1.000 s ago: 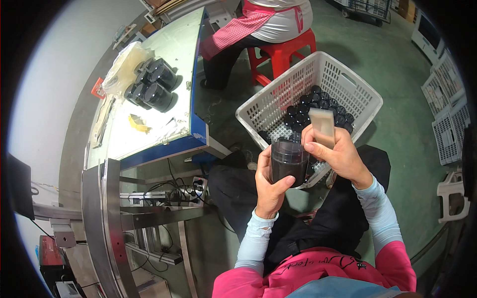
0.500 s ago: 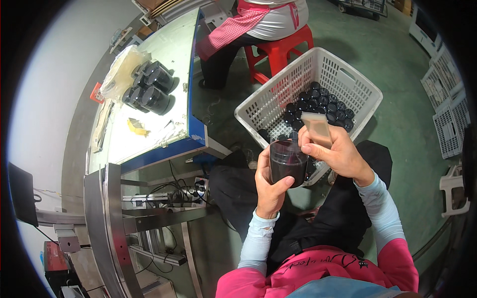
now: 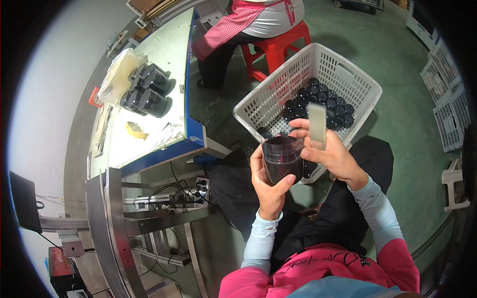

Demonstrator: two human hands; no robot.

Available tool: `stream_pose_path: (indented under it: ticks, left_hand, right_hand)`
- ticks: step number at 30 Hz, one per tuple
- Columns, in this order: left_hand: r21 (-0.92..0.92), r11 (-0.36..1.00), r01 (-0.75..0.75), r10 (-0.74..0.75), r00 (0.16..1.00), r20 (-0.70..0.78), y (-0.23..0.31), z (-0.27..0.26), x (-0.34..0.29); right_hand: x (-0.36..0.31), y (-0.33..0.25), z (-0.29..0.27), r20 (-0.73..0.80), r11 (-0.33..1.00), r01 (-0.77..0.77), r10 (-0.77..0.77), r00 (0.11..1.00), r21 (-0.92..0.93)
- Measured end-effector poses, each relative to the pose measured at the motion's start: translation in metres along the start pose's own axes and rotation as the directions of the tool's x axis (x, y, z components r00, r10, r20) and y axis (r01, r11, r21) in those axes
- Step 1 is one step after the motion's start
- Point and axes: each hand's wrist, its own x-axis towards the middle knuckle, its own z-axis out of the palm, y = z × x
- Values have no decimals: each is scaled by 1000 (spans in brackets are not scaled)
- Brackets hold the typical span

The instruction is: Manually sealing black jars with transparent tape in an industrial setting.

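Note:
My left hand (image 3: 268,186) is wrapped round a dark, see-through cylindrical jar (image 3: 283,161), its thumb across the near side. The jar stands nearly upright over my lap, and its clear rim faces up. Close by on the right, my right hand (image 3: 338,156) grips a flat, pale rectangular piece (image 3: 317,124) that sticks up from between the fingers. Its exact kind is unclear, and it is slightly blurred. The right thumb is close to the jar's right side; whether it touches cannot be made out. Beyond both hands, several glossy black round pieces (image 3: 330,102) lie in a crate.
The white slatted crate (image 3: 253,102) stands on the floor ahead. On the table (image 3: 171,54) at left are several dark jars (image 3: 151,102), a plastic bag (image 3: 117,74) and a yellow piece (image 3: 135,130). A person (image 3: 263,20) sits on a red stool (image 3: 273,52). A metal frame (image 3: 112,223) stands at left.
The pale piece has turned from broad face to a narrower, more upright view. My right fingers have opened out a little beside the jar's rim. The jar has shifted slightly left.

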Motion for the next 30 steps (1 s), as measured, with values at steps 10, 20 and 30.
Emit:
stream_pose_path:
  ticks: [10,20,30]
  left_hand:
    - [120,991,-53,60,997,-56,-4,4,0]
    - [129,990,-57,64,997,-47,-3,5,0]
    - [108,994,-16,23,998,-59,-5,4,0]
  right_hand:
    - [1,0,9,-18,991,-68,70,997,116]
    - [4,4,9,-53,975,-15,28,998,222]
    - [9,-3,-4,-6,989,125,-126,992,-82]
